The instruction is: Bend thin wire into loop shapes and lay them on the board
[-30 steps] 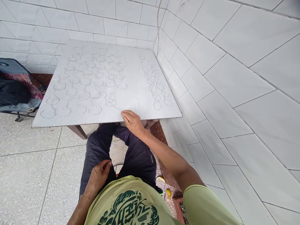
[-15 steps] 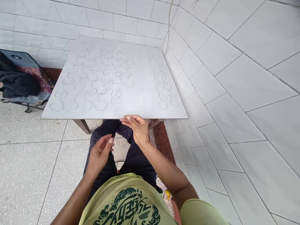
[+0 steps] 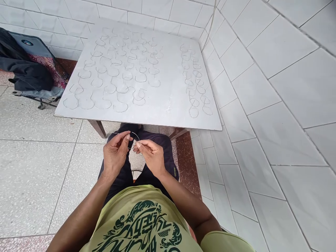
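Observation:
Over my lap, in the head view, a thin curved wire [image 3: 134,134] runs between my two hands. My left hand [image 3: 115,152] pinches it between thumb and fingertips, and a loop of it sticks out to the left. My right hand [image 3: 151,154] has its thumb and index finger closed on the wire's other side, close to the left fingertips. Both hands are just short of the near edge of a white tabletop [image 3: 162,115]. Many similar bent wires [image 3: 102,102] lie in rows on the left part of that top. Another column of curled wires [image 3: 193,112] lies along its right side.
White tiled walls [image 3: 288,133] close in behind and to the right of the table. A folding chair [image 3: 43,66] with dark cloth stands at the left. Table legs [image 3: 96,128] are below the front edge, near my knees. A cable [image 3: 210,28] hangs in the corner.
My right hand has drawn back from the table's edge toward my lap. My left hand has come up beside it and now pinches the wire. The view has shifted slightly.

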A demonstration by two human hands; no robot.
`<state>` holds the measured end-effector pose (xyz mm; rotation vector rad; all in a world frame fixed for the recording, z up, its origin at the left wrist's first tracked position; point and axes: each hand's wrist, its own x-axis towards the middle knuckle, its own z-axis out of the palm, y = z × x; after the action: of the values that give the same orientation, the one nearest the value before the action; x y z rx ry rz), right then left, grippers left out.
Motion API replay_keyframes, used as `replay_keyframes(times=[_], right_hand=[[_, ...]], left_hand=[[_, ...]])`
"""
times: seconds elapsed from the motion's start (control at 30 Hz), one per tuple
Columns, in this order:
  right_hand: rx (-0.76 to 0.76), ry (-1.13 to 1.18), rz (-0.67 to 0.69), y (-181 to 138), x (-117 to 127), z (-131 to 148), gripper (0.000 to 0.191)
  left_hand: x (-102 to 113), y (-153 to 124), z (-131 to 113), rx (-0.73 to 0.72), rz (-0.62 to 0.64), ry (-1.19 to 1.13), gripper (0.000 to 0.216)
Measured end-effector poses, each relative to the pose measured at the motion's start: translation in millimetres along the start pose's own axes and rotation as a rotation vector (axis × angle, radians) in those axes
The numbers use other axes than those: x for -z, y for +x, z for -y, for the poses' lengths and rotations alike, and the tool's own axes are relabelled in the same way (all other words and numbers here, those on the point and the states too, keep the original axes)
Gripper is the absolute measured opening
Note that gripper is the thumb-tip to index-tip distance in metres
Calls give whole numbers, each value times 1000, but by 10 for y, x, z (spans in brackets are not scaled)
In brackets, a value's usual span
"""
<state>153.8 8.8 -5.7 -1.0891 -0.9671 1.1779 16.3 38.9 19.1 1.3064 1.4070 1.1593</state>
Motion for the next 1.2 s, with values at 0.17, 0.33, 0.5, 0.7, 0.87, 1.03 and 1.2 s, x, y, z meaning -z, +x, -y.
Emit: replay_keyframes(times=[0.17, 0.33, 0.5, 0.7, 0.87, 1.03, 1.2], right_hand=[[81, -124, 63, -64, 13, -44, 16], [-5, -82, 75, -104, 15, -61, 23], [-24, -70, 64, -101, 11, -84, 27], [-57, -47, -21, -61, 5, -115, 29], [-26, -81, -53, -85, -30, -182, 26], [30, -162, -44, -121, -39, -215, 23], [73, -258, -56, -107, 25, -223, 23]], left_hand=[[28, 3, 71, -51, 87, 183, 42], [16, 24, 158, -45, 212, 231, 46], [27, 25, 186, -8, 307, 205, 47], [4, -115, 174, 13, 147, 55, 43], [-55, -237, 171, 33, -13, 33, 46], [-44, -229, 191, 73, 36, -14, 52], [1, -211, 246, 84, 142, 51, 54]])
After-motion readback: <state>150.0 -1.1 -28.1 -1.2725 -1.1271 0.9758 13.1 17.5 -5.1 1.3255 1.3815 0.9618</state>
